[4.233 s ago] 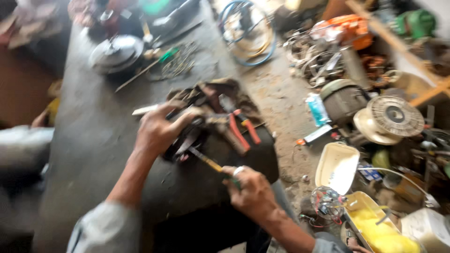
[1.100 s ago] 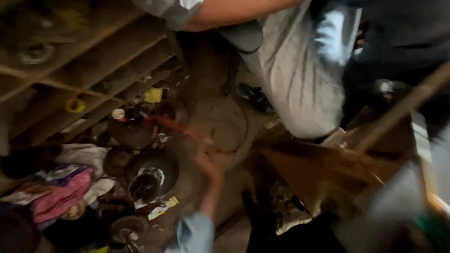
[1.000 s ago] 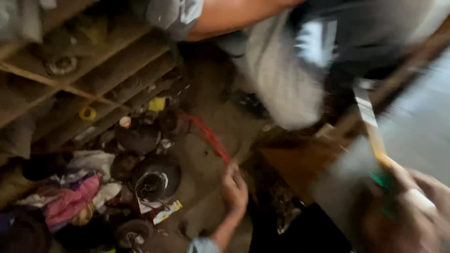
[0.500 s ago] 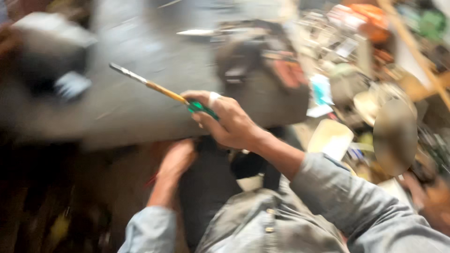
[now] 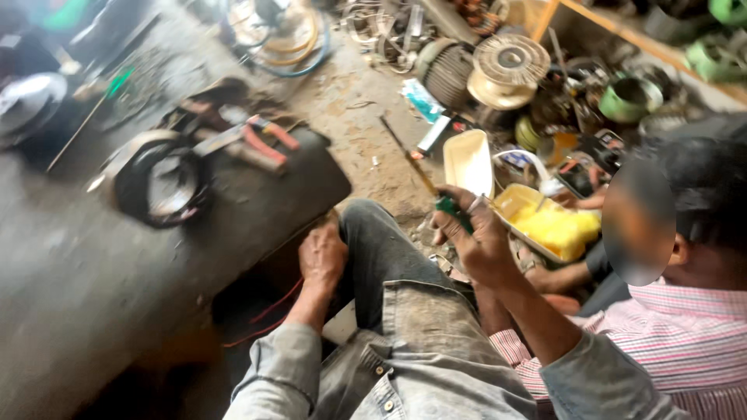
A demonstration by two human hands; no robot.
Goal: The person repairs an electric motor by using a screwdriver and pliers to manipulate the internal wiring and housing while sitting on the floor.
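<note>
My right hand (image 5: 471,237) is closed around the green handle of a long screwdriver (image 5: 416,173), whose shaft points up and away over the dirt floor. My left hand (image 5: 322,257) rests beside my left knee, by the near edge of the grey work slab (image 5: 93,272), with a red wire (image 5: 261,315) running below it; I cannot make out whether the fingers pinch that wire. On the slab lie a round black motor part (image 5: 159,183) and red-handled pliers (image 5: 264,144).
Another person in a pink striped shirt (image 5: 685,342) sits close on my right. A white tray (image 5: 467,159) and a yellow-filled tray (image 5: 548,225) lie beyond my right hand. Motors, coils and metal scrap (image 5: 506,66) crowd the far floor.
The view has swung from the dark shelves under the bench back up to the slab. My right hand with the screwdriver has come off the slab to my right knee.
</note>
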